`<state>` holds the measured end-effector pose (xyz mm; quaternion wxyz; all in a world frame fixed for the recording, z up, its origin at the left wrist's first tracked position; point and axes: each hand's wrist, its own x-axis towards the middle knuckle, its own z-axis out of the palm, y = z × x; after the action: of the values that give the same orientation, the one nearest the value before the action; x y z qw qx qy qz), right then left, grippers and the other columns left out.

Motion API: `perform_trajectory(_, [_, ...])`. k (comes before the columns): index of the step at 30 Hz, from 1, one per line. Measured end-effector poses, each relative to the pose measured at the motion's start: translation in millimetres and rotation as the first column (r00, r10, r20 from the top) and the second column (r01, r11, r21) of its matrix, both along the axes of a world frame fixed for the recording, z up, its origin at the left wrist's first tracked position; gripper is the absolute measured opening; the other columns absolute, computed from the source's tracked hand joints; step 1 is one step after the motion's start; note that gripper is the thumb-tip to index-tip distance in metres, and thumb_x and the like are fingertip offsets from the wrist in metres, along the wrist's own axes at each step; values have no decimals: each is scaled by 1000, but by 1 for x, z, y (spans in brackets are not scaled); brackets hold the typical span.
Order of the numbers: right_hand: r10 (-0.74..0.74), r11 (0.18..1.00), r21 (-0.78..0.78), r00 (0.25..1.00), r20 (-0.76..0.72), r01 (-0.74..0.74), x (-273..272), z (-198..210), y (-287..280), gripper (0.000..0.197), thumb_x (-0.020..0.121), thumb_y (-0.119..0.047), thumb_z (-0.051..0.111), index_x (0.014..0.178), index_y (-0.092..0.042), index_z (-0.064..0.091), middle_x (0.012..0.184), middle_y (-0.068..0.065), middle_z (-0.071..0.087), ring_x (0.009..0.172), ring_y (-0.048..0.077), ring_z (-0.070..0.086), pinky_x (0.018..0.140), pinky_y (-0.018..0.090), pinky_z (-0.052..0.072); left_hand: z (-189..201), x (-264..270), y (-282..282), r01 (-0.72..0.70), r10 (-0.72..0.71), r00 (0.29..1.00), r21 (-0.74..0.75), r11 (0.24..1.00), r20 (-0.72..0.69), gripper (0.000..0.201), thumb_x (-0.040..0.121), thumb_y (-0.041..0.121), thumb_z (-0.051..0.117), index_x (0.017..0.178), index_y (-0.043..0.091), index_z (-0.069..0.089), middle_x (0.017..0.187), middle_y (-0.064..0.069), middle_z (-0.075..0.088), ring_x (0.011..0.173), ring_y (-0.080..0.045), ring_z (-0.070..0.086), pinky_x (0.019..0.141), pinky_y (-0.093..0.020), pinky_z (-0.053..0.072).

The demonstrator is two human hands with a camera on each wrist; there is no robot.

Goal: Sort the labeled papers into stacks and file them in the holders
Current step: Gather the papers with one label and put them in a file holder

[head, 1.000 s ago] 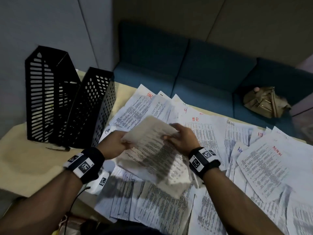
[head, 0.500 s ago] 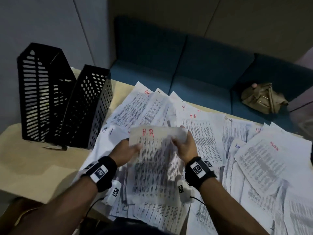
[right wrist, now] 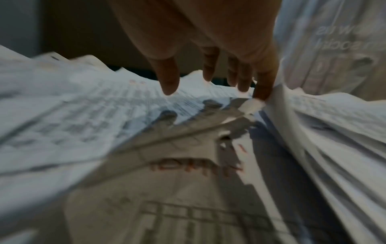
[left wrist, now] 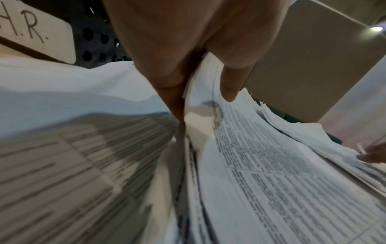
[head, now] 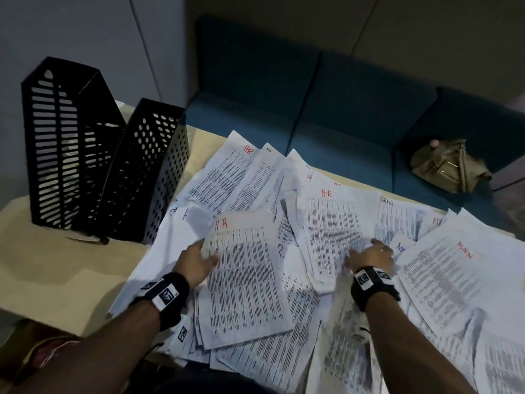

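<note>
- My left hand [head: 196, 263] pinches the left edge of a white printed sheet marked "H.R" in red [head: 244, 277], thumb on top and fingers [left wrist: 173, 99] beneath, as the left wrist view shows.
- That sheet lies long axis away from me, label at the far end, on the loose heap of white papers [head: 443, 280] covering the beige table [head: 56, 274].
- My right hand [head: 369, 255] has fingers [right wrist: 169, 79] spread and relaxed, holding nothing, over a second "H.R" page [head: 332, 223] just ahead of it.
- I judge the right hand nearer that page.
- The two black perforated holders [head: 93, 155] stand far left, well apart from both hands.
</note>
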<state>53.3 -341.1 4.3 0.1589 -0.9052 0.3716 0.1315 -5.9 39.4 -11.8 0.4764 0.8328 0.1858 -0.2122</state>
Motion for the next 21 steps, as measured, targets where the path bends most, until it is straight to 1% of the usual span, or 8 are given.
perform_trajectory(3, [-65, 985, 157, 998, -15, 66, -5, -2, -14, 79, 82, -18, 70, 144, -3, 24, 143, 25, 38, 128, 41, 42, 104, 45, 38, -2, -6, -3, 29, -31, 998, -35, 999, -46, 43, 91, 28, 63, 132, 19, 51, 117, 2, 66, 90, -9, 64, 69, -19, 47])
perform_trajectory(5, [-43, 984, 173, 999, 1, 42, -6, -6, -13, 70, 85, -13, 67, 143, -4, 29, 138, 25, 46, 123, 40, 48, 101, 41, 41, -1, -8, -7, 8, -10, 998, -40, 999, -54, 42, 91, 25, 63, 130, 15, 52, 118, 0, 65, 92, -14, 62, 78, -24, 47])
perform_trajectory(7, [47, 991, 128, 999, 1, -46, -6, -7, -10, 52, 89, -14, 60, 137, -5, 42, 132, 22, 55, 118, 37, 54, 98, 38, 43, 1, -7, -10, -7, 7, 999, -6, 1000, -45, 42, 91, 21, 62, 130, 11, 52, 118, 0, 62, 94, -16, 58, 86, -25, 43])
perform_trajectory(11, [82, 989, 122, 996, 25, -84, -4, -4, -9, 44, 91, -13, 51, 134, -8, 47, 126, 21, 59, 114, 37, 57, 93, 36, 45, -3, -5, -9, -15, 17, 998, 30, 999, -68, 38, 94, 19, 57, 130, 5, 52, 116, -15, 65, 86, -22, 60, 76, -27, 45])
perform_trajectory(14, [75, 992, 93, 989, 124, -87, -1, 2, -13, 51, 89, -1, 45, 139, -14, 41, 118, 24, 62, 104, 39, 59, 80, 38, 47, -9, -4, -6, -55, 58, 994, 34, 998, -90, 36, 96, 20, 54, 128, 4, 53, 102, -13, 64, 85, -26, 59, 74, -27, 44])
perform_trajectory(17, [135, 987, 71, 986, 92, -142, -2, 5, -15, 61, 91, 3, 39, 146, -22, 29, 114, 25, 62, 98, 38, 61, 72, 36, 44, -11, -4, -5, -64, 67, 994, 32, 997, -90, 34, 97, 20, 50, 127, 4, 54, 100, -12, 63, 85, -27, 59, 73, -27, 43])
perform_trajectory(19, [152, 987, 46, 986, 64, -155, -4, 5, -14, 59, 92, 3, 37, 145, -20, 28, 114, 26, 60, 99, 40, 60, 73, 39, 45, -11, -5, -4, -79, 80, 993, 15, 997, -84, 35, 98, 19, 49, 129, 4, 53, 104, -13, 64, 88, -28, 60, 74, -28, 43])
perform_trajectory(21, [148, 989, 20, 987, 69, -150, -9, 4, -13, 47, 91, 4, 40, 137, -7, 39, 118, 30, 57, 106, 44, 57, 83, 44, 45, -10, -6, -4, -100, 100, 993, 3, 995, -68, 34, 98, 18, 48, 129, 4, 53, 101, -12, 63, 88, -29, 60, 74, -28, 43])
